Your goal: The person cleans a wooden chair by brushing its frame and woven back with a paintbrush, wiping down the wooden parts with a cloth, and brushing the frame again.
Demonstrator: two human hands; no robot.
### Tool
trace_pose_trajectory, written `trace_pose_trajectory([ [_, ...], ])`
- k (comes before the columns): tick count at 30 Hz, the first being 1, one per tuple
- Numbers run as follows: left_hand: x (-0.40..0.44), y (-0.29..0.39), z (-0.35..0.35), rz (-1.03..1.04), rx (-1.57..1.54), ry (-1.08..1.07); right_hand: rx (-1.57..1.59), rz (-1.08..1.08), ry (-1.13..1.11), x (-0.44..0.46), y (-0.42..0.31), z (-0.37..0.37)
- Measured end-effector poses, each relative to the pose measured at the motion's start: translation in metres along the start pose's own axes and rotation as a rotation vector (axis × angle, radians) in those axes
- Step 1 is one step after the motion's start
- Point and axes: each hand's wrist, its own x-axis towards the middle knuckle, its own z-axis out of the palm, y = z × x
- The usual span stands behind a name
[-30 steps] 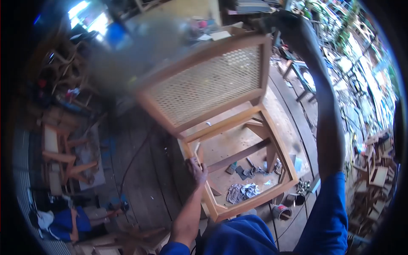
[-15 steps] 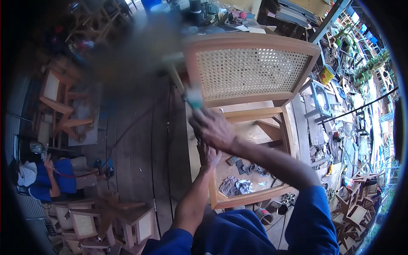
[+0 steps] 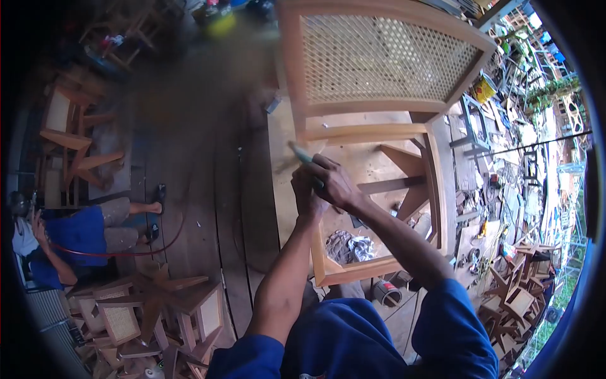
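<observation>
A wooden chair frame [image 3: 435, 196] with an open seat lies in front of me, its woven cane back panel [image 3: 379, 60] rising at the far side. My right hand [image 3: 331, 180] is closed on a greenish tool [image 3: 302, 155], whose tip points up and left beside the frame's left corner. Just under it, my left hand [image 3: 306, 192] is at the left rail of the seat frame, partly covered by my right hand; its fingers are mostly hidden. Crumpled cloths [image 3: 350, 247] lie inside the frame's opening.
A person [image 3: 82, 237] in blue is at the left, with a red hose beside them. Chair parts [image 3: 120, 322] are piled at lower left, more [image 3: 521, 297] at lower right. A tin can [image 3: 386, 293] stands near the chair. A blurred patch covers the upper left.
My right hand came down from the top of the back panel to beside my left hand, now with the tool. My left hand stayed by the left rail. The view shifted.
</observation>
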Motion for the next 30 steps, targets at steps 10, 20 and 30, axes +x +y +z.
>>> trace_pose_trajectory([
  [10,-0.013,-0.021,0.015,0.219,0.076,0.0,0.451,0.23,0.375,-0.023,-0.02,-0.032],
  [20,-0.004,-0.001,-0.001,0.086,0.134,-0.144,0.159,0.616,1.433,-0.132,0.142,-0.202],
  [30,-0.036,-0.003,-0.014,0.2,0.066,-0.049,0.505,0.129,0.479,-0.027,-0.032,-0.039],
])
